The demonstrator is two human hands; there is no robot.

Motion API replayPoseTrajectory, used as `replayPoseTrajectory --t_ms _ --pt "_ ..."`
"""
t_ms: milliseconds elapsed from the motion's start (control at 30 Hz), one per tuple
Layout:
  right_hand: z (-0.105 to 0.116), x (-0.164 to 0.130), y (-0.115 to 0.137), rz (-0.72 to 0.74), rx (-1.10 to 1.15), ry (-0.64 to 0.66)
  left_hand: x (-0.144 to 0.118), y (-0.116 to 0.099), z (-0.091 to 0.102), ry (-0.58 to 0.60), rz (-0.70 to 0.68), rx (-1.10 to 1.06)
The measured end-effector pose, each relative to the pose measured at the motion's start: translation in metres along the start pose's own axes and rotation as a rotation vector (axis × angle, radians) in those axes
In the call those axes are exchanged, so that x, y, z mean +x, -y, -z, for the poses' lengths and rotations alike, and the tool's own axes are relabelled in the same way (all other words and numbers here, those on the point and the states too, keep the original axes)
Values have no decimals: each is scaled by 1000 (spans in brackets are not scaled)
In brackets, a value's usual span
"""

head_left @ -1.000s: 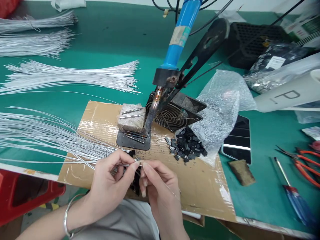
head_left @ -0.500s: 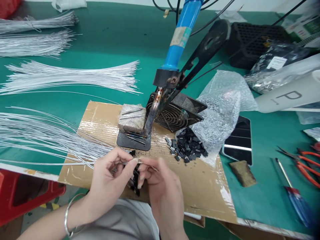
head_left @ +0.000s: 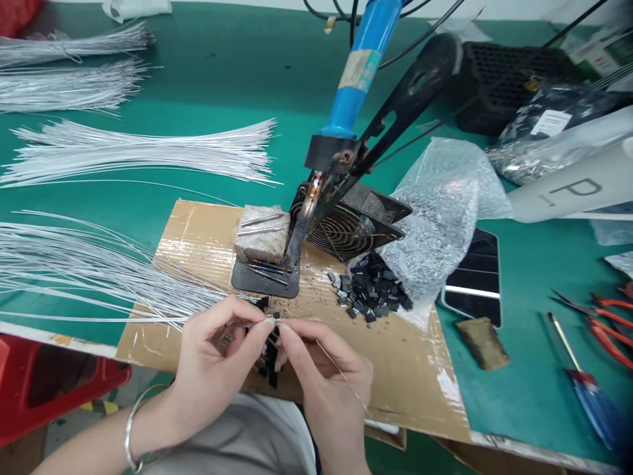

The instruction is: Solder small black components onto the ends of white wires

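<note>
My left hand (head_left: 217, 369) pinches the ends of a bundle of thin silver wires (head_left: 99, 277) that fans out to the left over the cardboard sheet (head_left: 410, 376). Several small black parts (head_left: 270, 359) hang on those wire ends under my fingers. My right hand (head_left: 321, 376) pinches one thin wire (head_left: 341, 373) that trails down to the right, its tip meeting the left fingertips. A blue-handled soldering iron (head_left: 346, 105) leans in a black stand just beyond, tip down by a grey sponge block (head_left: 260, 237).
A heap of small black parts (head_left: 373, 290) spills from a bubble-wrap bag (head_left: 435, 211). A small fan (head_left: 346, 224), a phone (head_left: 475, 270), red-handled pliers (head_left: 601, 316) and a screwdriver (head_left: 583, 389) lie to the right. More wire bundles (head_left: 138, 152) lie on the green mat at the left.
My right hand has shifted slightly right and drawn a single wire out, which now trails toward the lower right. The left hand holds its place.
</note>
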State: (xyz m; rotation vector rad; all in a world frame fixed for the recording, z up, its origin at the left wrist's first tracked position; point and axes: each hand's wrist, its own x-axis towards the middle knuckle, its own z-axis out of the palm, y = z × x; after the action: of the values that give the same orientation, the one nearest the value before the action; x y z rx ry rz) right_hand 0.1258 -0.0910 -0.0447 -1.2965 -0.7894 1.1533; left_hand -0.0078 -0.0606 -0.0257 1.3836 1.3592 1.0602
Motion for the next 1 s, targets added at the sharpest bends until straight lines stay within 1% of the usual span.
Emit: replayPoseTrajectory --t_ms 333,533,800,900,1000 --pt "2 3 -5 -216 207 54 -3 1 0 0 -28 50" --pt "6 3 -6 -262 230 85 -4 3 0 31 -60 80" --pt "15 9 -5 -364 278 183 -6 7 5 94 -113 132" --pt "17 12 -3 -402 278 185 -5 7 8 132 -118 159" --pt "17 13 -4 -396 276 181 -4 5 9 151 -126 175"
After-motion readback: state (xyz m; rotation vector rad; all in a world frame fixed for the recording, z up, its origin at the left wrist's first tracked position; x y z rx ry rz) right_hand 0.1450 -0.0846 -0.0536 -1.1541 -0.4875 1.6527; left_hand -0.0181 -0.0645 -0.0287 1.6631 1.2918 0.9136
